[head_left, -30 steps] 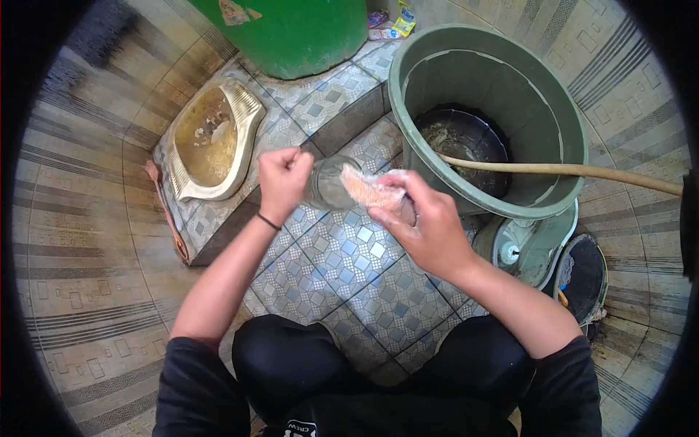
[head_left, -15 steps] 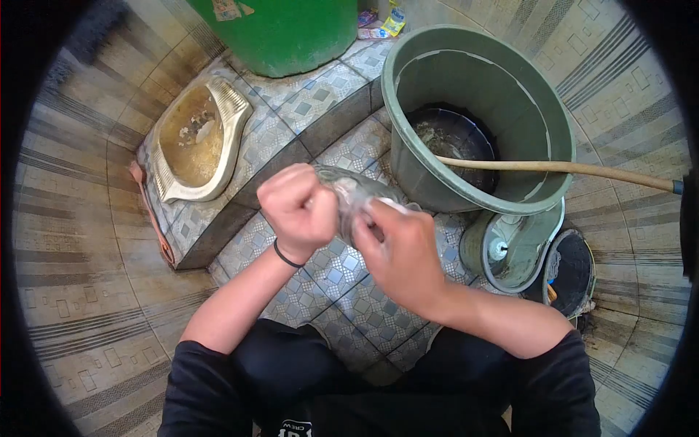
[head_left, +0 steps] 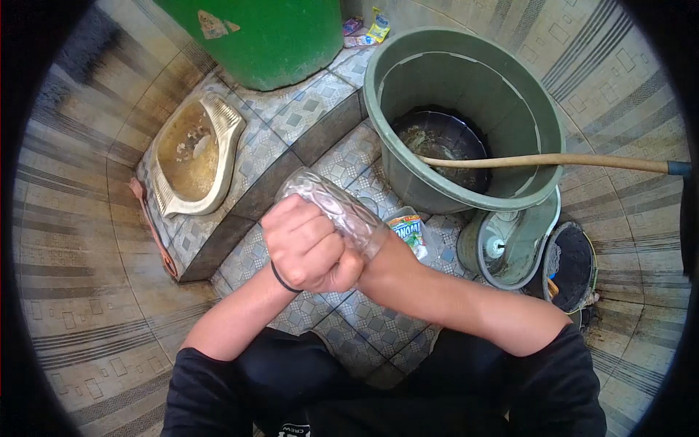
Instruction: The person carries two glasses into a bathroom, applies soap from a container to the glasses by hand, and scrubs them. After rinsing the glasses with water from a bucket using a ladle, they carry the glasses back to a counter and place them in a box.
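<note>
While the left hand (head_left: 309, 244), fingers curled, grips a clear, dimpled jar (head_left: 309, 186), the right hand (head_left: 358, 227) reaches inside, its fingers' state unclear.

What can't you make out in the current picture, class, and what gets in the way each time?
All in the head view:
- What, if anything, the right hand holds: obscured by the jar's patterned wall and the left hand.
- Green barrel's top: cut off by the top edge.
- Hose's outer end: lost at the dark right edge.
- Packet's full label: partly behind the jar and forearm.
- Sachets' small print: too small.
</note>
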Available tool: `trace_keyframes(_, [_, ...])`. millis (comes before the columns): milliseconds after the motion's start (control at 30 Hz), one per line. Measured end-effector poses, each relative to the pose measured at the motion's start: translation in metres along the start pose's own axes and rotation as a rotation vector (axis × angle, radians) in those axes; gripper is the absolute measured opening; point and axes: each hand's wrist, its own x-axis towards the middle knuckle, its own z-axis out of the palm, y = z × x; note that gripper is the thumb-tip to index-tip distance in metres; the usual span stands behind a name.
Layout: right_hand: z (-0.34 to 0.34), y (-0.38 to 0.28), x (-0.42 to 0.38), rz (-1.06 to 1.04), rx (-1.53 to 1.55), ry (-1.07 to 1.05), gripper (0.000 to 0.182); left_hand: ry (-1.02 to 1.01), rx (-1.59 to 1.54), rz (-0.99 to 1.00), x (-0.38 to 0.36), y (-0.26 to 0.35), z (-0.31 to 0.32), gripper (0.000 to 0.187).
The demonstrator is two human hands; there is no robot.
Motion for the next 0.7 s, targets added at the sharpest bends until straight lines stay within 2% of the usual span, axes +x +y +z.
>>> trace_keyframes(33, [0.0, -0.002, 0.004, -0.116, 0.081, 0.028, 0.03, 0.047, 0.027, 0.052, 0.001, 0.0, 0.0, 0.014])
trace_keyframes(67, [-0.002, -0.002, 0.009, -0.233, 0.163, 0.056, 0.029, -0.015, 0.039, 0.034, 0.002, 0.004, -0.006, 0.013])
trace_keyframes(100, [-0.005, -0.002, 0.011, -0.237, 0.162, 0.058, 0.029, -0.016, 0.04, 0.038, 0.001, 0.006, -0.008, 0.013])
trace_keyframes(167, [-0.014, -0.002, 0.016, -0.401, 0.297, -0.245, 0.033, 0.02, 0.01, -0.007, 0.0, 0.007, -0.01, 0.011])
trace_keyframes(200, [-0.028, -0.009, 0.02, -0.318, 0.398, -0.339, 0.041, 0.022, 0.005, 0.002, 0.0, 0.008, -0.013, 0.011])
trace_keyframes(233, [-0.032, -0.013, 0.018, -0.319, 0.4, -0.338, 0.041, 0.019, 0.005, 0.002, 0.003, 0.009, -0.016, 0.011])
trace_keyframes(300, [-0.037, -0.018, 0.016, 0.128, 1.014, -0.481, 0.064, -0.052, 0.021, 0.06, 0.014, 0.012, -0.022, 0.011])
trace_keyframes(333, [-0.035, -0.018, 0.017, 0.13, 1.012, -0.482, 0.064, -0.086, 0.055, 0.071, 0.016, 0.015, -0.025, 0.012])
trace_keyframes(400, [-0.031, -0.016, 0.022, -0.563, 0.139, -0.077, 0.055, -0.06, 0.039, 0.057, 0.017, 0.013, -0.022, 0.012])
trace_keyframes(433, [-0.025, -0.012, 0.019, -0.566, 0.137, -0.081, 0.055, -0.041, 0.02, 0.039, 0.017, 0.013, -0.02, 0.012])
trace_keyframes(500, [-0.006, -0.005, 0.004, -0.101, 0.082, -0.057, 0.048, -0.049, -0.022, 0.016, 0.01, 0.007, -0.013, 0.012])
trace_keyframes(567, [0.001, 0.001, 0.001, -0.158, 0.073, 0.018, 0.044, -0.052, -0.07, 0.001, 0.008, 0.005, -0.01, 0.013])
trace_keyframes(700, [-0.013, 0.004, 0.014, -0.376, 0.055, -0.127, 0.057, -0.06, -0.014, 0.024, 0.005, 0.005, -0.014, 0.016])
